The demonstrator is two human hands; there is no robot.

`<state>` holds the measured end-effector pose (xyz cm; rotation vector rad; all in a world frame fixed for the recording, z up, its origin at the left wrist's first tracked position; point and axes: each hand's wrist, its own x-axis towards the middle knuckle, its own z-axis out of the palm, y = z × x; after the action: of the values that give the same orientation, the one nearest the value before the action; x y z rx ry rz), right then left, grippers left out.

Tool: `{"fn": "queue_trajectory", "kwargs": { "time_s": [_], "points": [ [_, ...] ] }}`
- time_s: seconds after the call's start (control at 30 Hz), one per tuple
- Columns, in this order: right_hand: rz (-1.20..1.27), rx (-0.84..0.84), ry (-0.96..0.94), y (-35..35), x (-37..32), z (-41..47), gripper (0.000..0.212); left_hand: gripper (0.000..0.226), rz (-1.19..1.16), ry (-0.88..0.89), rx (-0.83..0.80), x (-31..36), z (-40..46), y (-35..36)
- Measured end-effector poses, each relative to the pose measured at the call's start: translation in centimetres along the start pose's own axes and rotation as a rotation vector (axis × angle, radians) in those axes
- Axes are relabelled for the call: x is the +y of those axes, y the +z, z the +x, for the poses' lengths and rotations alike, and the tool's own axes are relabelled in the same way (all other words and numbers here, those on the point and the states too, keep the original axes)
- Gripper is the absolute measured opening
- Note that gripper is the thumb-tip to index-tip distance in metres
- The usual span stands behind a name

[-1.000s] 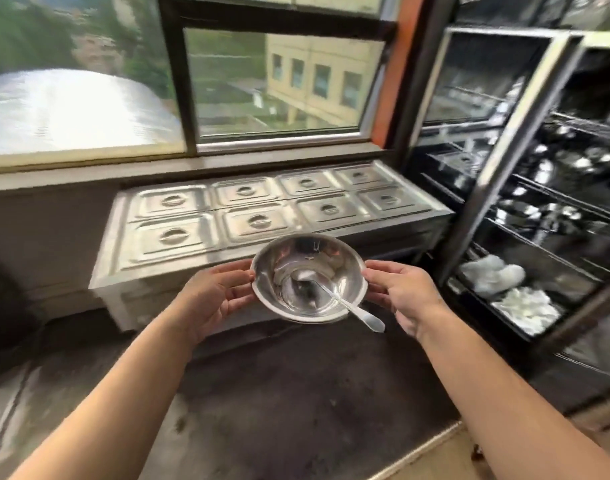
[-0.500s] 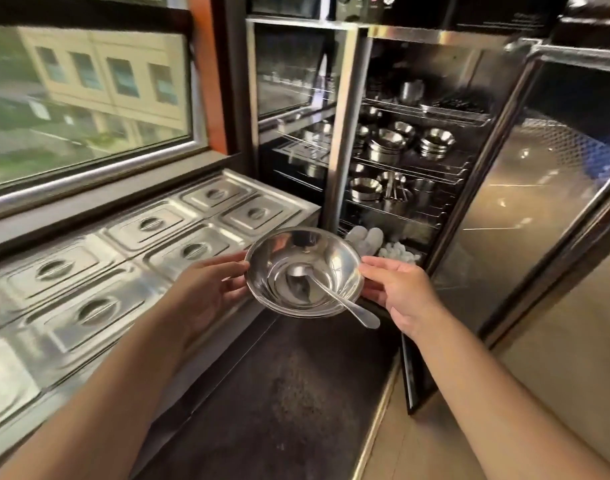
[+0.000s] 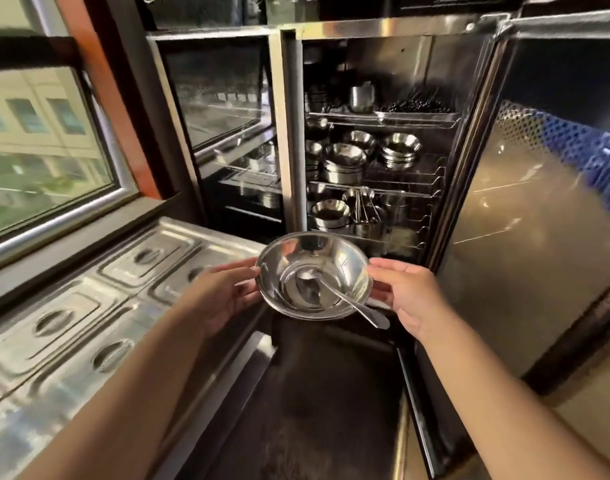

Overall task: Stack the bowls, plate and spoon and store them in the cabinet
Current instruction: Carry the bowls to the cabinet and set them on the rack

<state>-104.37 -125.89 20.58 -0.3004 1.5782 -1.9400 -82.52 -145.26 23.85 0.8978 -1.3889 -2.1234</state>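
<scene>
While both hands carry it: the shiny round stainless-steel bowl [image 3: 314, 275] is held level in front of the open steel cabinet [image 3: 376, 140], above a dark floor strip.
Left hand: the left hand [image 3: 223, 292] presses its fingertips against the bowl's left rim, palm turned toward the bowl; its grip is clamped on the bowl.
Right hand: the right hand [image 3: 407, 292] holds the right rim with fingers curled under and thumb on top; its grip is likewise closed on the bowl.
Spoon: a long-handled steel spoon [image 3: 334, 294] lies inside the bowl, its scoop on the bottom, its handle leaning over the near right rim and sticking out beyond it.
What lies under the bowl: whether a plate or second bowl sits beneath cannot be told.
Cabinet: wire shelves [image 3: 376, 194] hold stacked steel bowls [image 3: 398, 150] on the middle level, more bowls and utensils below, a cup and dark items on top.
Cabinet door: the reflective steel door [image 3: 539, 202] stands swung open at the right.
Left side: a steel serving surface with lidded pans [image 3: 88, 306] runs beneath a window [image 3: 43, 150].
</scene>
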Motion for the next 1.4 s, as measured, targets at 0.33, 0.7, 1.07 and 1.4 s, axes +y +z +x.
{"fn": "queue_trajectory", "kwargs": {
  "time_s": [0.33,0.7,1.07,1.4],
  "points": [
    [-0.035,0.177,-0.015,-2.2,-4.5,15.6,0.014,0.031,0.023,-0.018,-0.064,2.8,18.4,7.4],
    [-0.067,0.447,-0.051,-5.3,-8.0,31.7,0.016,0.025,0.049,-0.127,-0.294,3.8,42.6,15.3],
    [-0.1,0.66,-0.044,-5.3,-12.2,45.4,0.027,0.021,0.151,-0.201,-0.456,8.2,57.5,23.1],
    [-0.407,0.714,0.017,-10.1,-13.1,54.7,0.032,0.028,0.213,-0.234,-0.485,6.7,63.5,30.3]
  ]
}}
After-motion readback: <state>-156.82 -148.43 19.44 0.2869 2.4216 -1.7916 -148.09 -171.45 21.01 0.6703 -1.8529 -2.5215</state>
